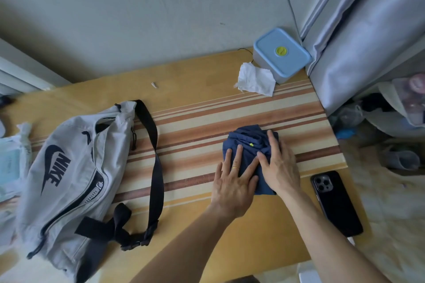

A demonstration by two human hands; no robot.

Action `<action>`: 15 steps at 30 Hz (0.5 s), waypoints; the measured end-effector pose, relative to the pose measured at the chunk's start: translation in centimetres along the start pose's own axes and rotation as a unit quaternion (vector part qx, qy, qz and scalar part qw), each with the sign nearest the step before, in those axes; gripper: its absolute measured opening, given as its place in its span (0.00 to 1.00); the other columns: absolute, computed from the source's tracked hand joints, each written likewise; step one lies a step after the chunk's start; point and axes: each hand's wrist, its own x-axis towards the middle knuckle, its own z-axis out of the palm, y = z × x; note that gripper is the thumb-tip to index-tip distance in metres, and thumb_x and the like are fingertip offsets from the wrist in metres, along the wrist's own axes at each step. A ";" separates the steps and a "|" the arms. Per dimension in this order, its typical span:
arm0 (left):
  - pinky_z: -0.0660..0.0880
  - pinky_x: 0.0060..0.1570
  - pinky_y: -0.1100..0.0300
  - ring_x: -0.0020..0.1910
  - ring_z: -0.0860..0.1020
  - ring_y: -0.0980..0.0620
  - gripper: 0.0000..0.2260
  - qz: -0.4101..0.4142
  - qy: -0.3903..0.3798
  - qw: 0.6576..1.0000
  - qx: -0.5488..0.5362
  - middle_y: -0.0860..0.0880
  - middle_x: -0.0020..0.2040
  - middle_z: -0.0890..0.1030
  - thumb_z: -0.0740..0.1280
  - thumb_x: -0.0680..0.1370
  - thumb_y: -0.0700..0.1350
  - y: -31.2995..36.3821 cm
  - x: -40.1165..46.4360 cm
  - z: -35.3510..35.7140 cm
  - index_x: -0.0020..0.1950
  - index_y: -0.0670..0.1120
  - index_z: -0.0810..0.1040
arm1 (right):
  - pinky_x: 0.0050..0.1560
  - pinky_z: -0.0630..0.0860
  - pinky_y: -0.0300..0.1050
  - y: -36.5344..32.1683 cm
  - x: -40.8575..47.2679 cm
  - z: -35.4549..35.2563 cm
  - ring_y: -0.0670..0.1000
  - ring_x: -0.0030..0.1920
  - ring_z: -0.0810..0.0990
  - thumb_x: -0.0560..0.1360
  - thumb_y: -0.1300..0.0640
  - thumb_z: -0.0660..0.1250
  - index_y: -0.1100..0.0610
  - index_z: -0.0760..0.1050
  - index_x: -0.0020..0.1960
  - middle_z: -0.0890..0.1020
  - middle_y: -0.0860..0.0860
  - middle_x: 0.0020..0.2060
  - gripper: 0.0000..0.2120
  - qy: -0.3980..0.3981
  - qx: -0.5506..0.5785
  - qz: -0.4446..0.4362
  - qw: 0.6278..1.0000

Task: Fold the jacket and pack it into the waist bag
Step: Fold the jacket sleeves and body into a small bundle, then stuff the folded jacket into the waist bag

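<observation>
The navy jacket [247, 142] lies folded into a small bundle on the striped table [195, 122], right of centre, with a small yellow-green tag on top. My left hand [234, 181] rests flat on its near left part, fingers spread, a ring on one finger. Beside it, my right hand [279, 163] presses flat on the bundle's right side. The grey waist bag [69, 167] with a black logo lies at the left, its main zipper partly undone, its black strap [156, 167] looping toward the middle.
A black phone [335, 202] lies face down just right of my right arm, near the table's edge. A blue lidded box [281, 53] and a crumpled tissue [255, 79] sit at the back right. A curtain [356, 30] hangs at the right. Packets lie at the far left.
</observation>
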 end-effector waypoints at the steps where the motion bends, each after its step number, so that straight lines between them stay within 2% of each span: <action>1: 0.49 0.78 0.41 0.80 0.34 0.42 0.25 0.000 -0.011 1.000 0.020 0.48 0.82 0.35 0.42 0.84 0.60 0.1 0.2 0.5 0.81 0.63 0.40 | 0.73 0.63 0.62 0.5 0.0 0.8 0.66 0.77 0.58 0.81 0.41 0.56 0.43 0.45 0.81 0.59 0.61 0.79 0.33 -0.019 -0.019 -0.014 1.000; 4: 0.49 0.78 0.42 0.79 0.31 0.43 0.25 0.002 -0.019 0.999 0.026 0.48 0.82 0.33 0.42 0.84 0.60 0.0 0.6 1.1 0.80 0.63 0.38 | 0.75 0.59 0.62 0.7 -0.3 2.0 0.66 0.80 0.51 0.83 0.44 0.53 0.41 0.43 0.81 0.54 0.62 0.80 0.30 -0.009 -0.042 -0.024 0.999; 5: 0.52 0.78 0.42 0.80 0.33 0.43 0.25 0.007 -0.003 1.000 -0.006 0.48 0.82 0.35 0.44 0.84 0.60 -0.1 0.4 1.0 0.81 0.63 0.42 | 0.76 0.59 0.63 0.7 -0.3 2.1 0.67 0.79 0.52 0.83 0.46 0.53 0.42 0.45 0.81 0.56 0.63 0.80 0.30 0.002 -0.037 -0.032 0.999; 7: 0.61 0.75 0.44 0.82 0.45 0.42 0.23 -0.008 0.061 0.990 -0.130 0.48 0.83 0.43 0.52 0.85 0.56 -0.3 -0.3 0.8 0.80 0.63 0.53 | 0.74 0.63 0.66 1.0 -0.8 2.2 0.69 0.78 0.56 0.83 0.51 0.55 0.45 0.50 0.81 0.62 0.64 0.77 0.29 0.021 0.004 -0.072 0.997; 9: 0.69 0.71 0.46 0.76 0.60 0.44 0.24 -0.088 0.115 0.940 -0.310 0.50 0.79 0.52 0.60 0.83 0.52 -0.5 -1.2 0.1 0.78 0.64 0.59 | 0.65 0.73 0.65 1.3 -1.4 2.0 0.67 0.74 0.65 0.82 0.57 0.59 0.46 0.55 0.80 0.70 0.63 0.73 0.29 0.031 0.062 -0.112 0.991; 11: 0.73 0.64 0.53 0.68 0.68 0.49 0.29 -0.181 0.104 0.864 -0.458 0.51 0.73 0.60 0.66 0.81 0.50 -0.2 -1.8 -1.2 0.77 0.67 0.57 | 0.54 0.80 0.58 1.0 -2.3 1.8 0.63 0.65 0.75 0.81 0.61 0.61 0.47 0.61 0.78 0.76 0.59 0.66 0.27 0.025 0.098 -0.135 0.986; 13: 0.74 0.58 0.59 0.63 0.73 0.53 0.33 -0.197 0.070 0.823 -0.528 0.54 0.68 0.69 0.69 0.79 0.49 -0.3 -2.5 -2.5 0.76 0.68 0.57 | 0.51 0.80 0.50 -0.4 -3.7 1.5 0.58 0.59 0.80 0.82 0.61 0.60 0.46 0.64 0.76 0.78 0.55 0.63 0.25 0.003 0.145 -0.137 0.980; 15: 0.77 0.56 0.64 0.61 0.77 0.58 0.33 -0.161 0.075 0.806 -0.565 0.58 0.66 0.74 0.71 0.78 0.46 -1.5 -3.8 -3.6 0.75 0.69 0.59 | 0.55 0.78 0.42 -2.4 -5.5 0.9 0.51 0.61 0.80 0.83 0.60 0.59 0.43 0.65 0.75 0.78 0.51 0.66 0.24 0.000 0.196 -0.149 0.969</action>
